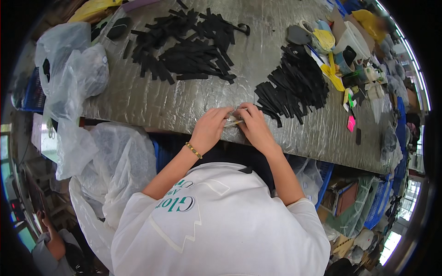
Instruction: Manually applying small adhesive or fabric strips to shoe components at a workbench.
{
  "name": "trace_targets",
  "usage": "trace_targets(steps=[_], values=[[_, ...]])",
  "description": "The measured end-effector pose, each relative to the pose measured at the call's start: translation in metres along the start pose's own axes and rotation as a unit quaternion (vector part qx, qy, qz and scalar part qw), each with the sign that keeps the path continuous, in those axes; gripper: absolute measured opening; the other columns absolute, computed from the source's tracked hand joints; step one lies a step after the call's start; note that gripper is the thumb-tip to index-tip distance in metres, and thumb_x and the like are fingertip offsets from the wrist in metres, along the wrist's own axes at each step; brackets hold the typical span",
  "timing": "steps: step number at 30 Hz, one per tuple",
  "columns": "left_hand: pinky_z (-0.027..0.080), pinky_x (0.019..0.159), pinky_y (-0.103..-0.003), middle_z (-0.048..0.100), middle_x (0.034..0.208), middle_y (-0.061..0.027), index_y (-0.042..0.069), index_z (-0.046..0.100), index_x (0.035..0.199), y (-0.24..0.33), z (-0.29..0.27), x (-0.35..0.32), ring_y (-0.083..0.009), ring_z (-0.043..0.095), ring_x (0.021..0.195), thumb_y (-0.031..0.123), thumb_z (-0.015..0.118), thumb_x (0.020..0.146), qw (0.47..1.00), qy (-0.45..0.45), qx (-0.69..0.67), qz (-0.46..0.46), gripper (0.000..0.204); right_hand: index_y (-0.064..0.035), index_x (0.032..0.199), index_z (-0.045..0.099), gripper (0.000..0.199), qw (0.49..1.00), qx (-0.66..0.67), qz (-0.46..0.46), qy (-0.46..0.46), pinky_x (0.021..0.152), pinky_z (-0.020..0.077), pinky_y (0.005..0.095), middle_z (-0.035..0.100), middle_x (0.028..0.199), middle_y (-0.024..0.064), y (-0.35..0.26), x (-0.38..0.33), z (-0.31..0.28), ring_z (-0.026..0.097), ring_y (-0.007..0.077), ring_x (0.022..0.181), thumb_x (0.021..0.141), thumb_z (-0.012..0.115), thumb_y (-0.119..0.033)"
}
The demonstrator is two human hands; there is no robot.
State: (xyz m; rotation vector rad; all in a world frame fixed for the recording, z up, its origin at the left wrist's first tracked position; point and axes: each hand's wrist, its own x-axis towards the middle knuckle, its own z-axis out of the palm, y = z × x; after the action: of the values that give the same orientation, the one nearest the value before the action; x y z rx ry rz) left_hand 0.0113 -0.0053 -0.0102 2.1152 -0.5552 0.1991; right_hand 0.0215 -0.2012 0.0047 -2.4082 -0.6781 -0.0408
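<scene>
At the near edge of the table, my left hand and my right hand meet with their fingers bent inward. Between the fingertips shows a thin pale stick-like thing with a yellowish part, too small to name; both hands pinch at it. Just beyond my right hand lies a fanned pile of black fabric strips. Farther off to the left is a second, looser heap of black strips. What else my fingers may cover is hidden.
The metal-coloured table curves around the front. Plastic bags hang over its left edge. A white tub, yellow strips and a pink tag crowd the right side. Part of another person shows at lower left.
</scene>
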Motion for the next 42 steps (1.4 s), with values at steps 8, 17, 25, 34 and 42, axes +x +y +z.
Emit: trace_targets(steps=[8,17,25,34,42], values=[[0.051,0.086,-0.04,0.067,0.106,-0.0121,0.003,0.063,0.103,0.0,-0.014,-0.002,-0.033,0.062,0.099,0.005,0.068,0.086,0.999,0.013,-0.015,0.046,0.018,-0.0046,0.112,0.059,0.032,0.999,0.008,-0.022,0.034,0.091,0.0422,0.0428,0.056,0.117,0.0124,-0.01,0.006,-0.012,0.056,0.0329,0.112,0.082,0.071,-0.003],[0.052,0.083,-0.037,0.069,0.102,-0.0114,0.002,0.066,0.097,-0.018,-0.047,-0.011,-0.0306,0.064,0.095,0.001,0.069,0.084,0.99,0.132,-0.016,-0.051,0.014,-0.0056,0.098,0.066,0.013,0.99,-0.037,0.024,0.136,0.082,0.0432,0.0409,0.06,0.1,0.0114,0.027,-0.002,0.01,0.057,0.0321,0.096,0.086,0.069,-0.01],[0.052,0.083,-0.036,0.069,0.102,-0.0119,0.002,0.066,0.096,-0.018,-0.038,-0.005,-0.0305,0.065,0.095,0.001,0.069,0.084,0.986,0.147,-0.048,-0.062,0.013,-0.0031,0.102,0.065,0.016,0.963,-0.142,0.079,0.213,0.085,0.0453,0.0418,0.061,0.104,0.0137,0.11,0.016,-0.046,0.058,0.0341,0.098,0.088,0.069,-0.01],[0.053,0.082,-0.031,0.068,0.1,-0.0105,0.001,0.065,0.1,-0.011,-0.038,0.001,-0.0228,0.068,0.091,0.0,0.069,0.087,0.969,0.189,-0.12,-0.106,0.014,-0.0069,0.107,0.065,0.019,0.994,0.015,-0.065,0.082,0.086,0.0467,0.0423,0.059,0.108,0.0126,0.061,0.105,0.003,0.058,0.0343,0.102,0.088,0.068,-0.01],[0.051,0.091,-0.027,0.066,0.107,-0.0051,0.0,0.062,0.109,-0.005,-0.038,0.006,-0.0125,0.064,0.101,0.0,0.067,0.093,0.896,0.161,-0.382,-0.162,0.016,-0.0012,0.104,0.062,0.019,0.983,0.141,0.102,-0.065,0.077,0.0468,0.036,0.06,0.095,0.0122,0.065,0.077,-0.027,0.057,0.0262,0.085,0.093,0.067,-0.015]])
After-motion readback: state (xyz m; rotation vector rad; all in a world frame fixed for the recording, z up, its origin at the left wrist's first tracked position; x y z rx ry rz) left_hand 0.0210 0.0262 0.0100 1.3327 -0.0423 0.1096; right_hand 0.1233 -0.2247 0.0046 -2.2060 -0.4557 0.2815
